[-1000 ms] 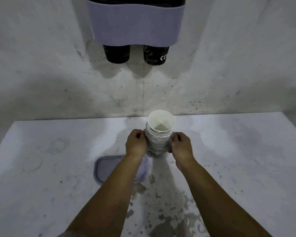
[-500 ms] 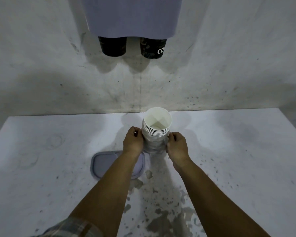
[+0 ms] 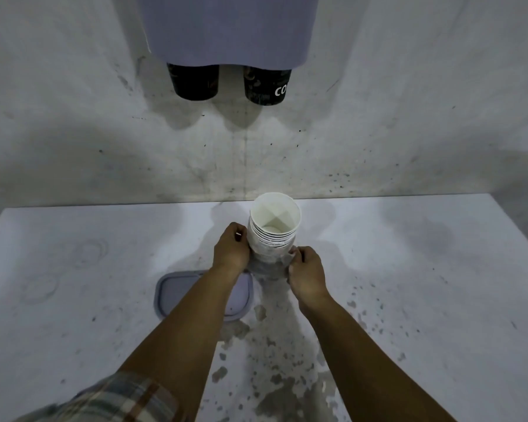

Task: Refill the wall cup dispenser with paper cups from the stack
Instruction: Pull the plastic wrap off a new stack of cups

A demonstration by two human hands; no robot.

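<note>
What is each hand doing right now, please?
Left hand: grips the cup stack.
Right hand: pinches the stack's plastic wrap.

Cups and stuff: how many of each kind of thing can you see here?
Black cups under the wall dispenser: 2
Stack of white cups: 1, both hands grip it
Grey lid on the table: 1
Total: 4

Both hands, left and right, gripping upright cup stack, dispenser above
</note>
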